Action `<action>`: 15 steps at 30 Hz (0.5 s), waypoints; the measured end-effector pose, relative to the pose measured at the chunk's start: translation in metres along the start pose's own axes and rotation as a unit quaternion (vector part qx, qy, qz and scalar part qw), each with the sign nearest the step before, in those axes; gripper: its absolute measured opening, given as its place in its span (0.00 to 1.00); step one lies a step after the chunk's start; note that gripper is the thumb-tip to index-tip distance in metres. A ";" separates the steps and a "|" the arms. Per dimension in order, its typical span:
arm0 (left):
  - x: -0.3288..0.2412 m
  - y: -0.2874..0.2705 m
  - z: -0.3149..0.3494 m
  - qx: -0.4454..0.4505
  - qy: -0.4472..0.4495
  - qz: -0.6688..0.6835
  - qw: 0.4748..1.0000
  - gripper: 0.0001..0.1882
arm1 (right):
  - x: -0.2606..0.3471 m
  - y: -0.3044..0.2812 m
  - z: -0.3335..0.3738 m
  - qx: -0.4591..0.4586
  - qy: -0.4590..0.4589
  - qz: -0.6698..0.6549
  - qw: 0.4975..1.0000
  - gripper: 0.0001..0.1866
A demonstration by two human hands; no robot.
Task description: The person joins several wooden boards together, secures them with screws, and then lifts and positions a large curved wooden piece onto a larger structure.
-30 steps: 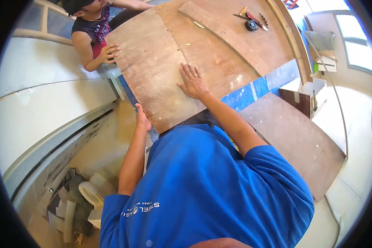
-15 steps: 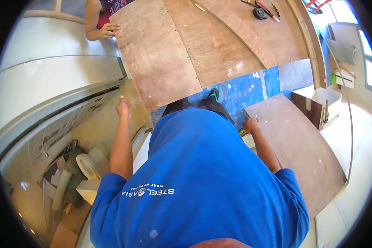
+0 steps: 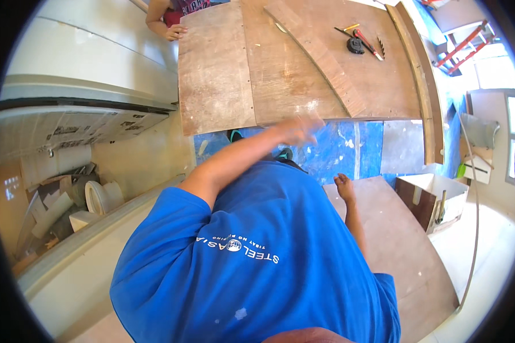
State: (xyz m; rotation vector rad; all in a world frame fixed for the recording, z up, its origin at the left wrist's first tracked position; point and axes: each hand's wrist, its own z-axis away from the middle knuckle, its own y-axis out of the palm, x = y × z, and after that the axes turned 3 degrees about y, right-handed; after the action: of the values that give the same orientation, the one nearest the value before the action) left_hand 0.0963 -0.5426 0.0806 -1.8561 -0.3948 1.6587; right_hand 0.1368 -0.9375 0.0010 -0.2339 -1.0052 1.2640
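Observation:
My left hand (image 3: pixel 300 129) is raised across my front, just off the near edge of the plywood tabletop (image 3: pixel 292 74). Motion smears its fingers, and I see no object in it. Lower and to the right, my right hand (image 3: pixel 344 186) hangs loosely with slightly bent fingers, nothing visible in it. It is beside the top edge of a separate plywood sheet (image 3: pixel 395 228); whether it touches the sheet I cannot tell. A wooden strip (image 3: pixel 317 60) lies slantwise on the tabletop. A black tape measure (image 3: pixel 355 45) and a red-handled tool (image 3: pixel 368 46) lie to its right.
Another person's hand (image 3: pixel 175 32) rests at the tabletop's far left corner. A wooden rail (image 3: pixel 420 86) runs along its right end. An open box (image 3: pixel 440 191) stands on the right, with a red ladder (image 3: pixel 466 48) farther back. Blue sheeting (image 3: pixel 337 143) covers the floor.
My left hand has swung up and right across my front. My right hand has shifted slightly lower beside the plywood sheet. The view has turned, and my body has shifted.

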 end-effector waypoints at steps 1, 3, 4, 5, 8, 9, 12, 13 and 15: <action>-0.025 0.020 0.000 0.033 0.029 -0.017 0.999 0.38 | -0.012 0.003 0.001 -0.012 -0.007 0.005 1.000 0.26; -0.041 0.030 0.000 0.062 0.026 -0.082 0.994 0.39 | -0.052 0.014 0.007 -0.039 -0.014 0.017 0.999 0.25; -0.042 0.021 0.003 0.059 -0.001 -0.131 0.990 0.39 | -0.083 0.026 0.009 -0.020 0.000 0.013 1.000 0.23; -0.039 0.012 0.011 0.055 -0.032 -0.179 0.982 0.40 | -0.110 0.036 0.013 0.001 0.012 0.009 1.000 0.22; 0.001 -0.007 0.089 -0.017 -0.121 -0.300 0.946 0.36 | -0.124 0.069 0.033 0.050 0.089 -0.041 0.994 0.21; 0.001 -0.019 0.110 0.010 -0.068 -0.322 0.944 0.35 | -0.139 0.089 0.049 0.052 0.110 -0.067 0.990 0.20; 0.003 -0.043 0.190 0.167 -0.152 -0.045 0.973 0.25 | -0.160 0.129 0.073 0.075 0.094 -0.041 0.992 0.20; -0.009 -0.054 0.210 0.163 -0.226 0.057 0.959 0.21 | -0.171 0.139 0.083 0.075 0.087 -0.019 0.993 0.19; 0.016 -0.055 0.263 -0.072 -0.290 0.021 0.954 0.17 | -0.177 0.155 0.080 0.075 0.056 0.018 0.995 0.20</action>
State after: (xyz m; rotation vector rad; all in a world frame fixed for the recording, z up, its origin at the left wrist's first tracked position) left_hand -0.1460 -0.4270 0.0944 -1.4447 -0.7355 2.2455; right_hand -0.0202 -1.0675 -0.1411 -0.2046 -0.8100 1.3377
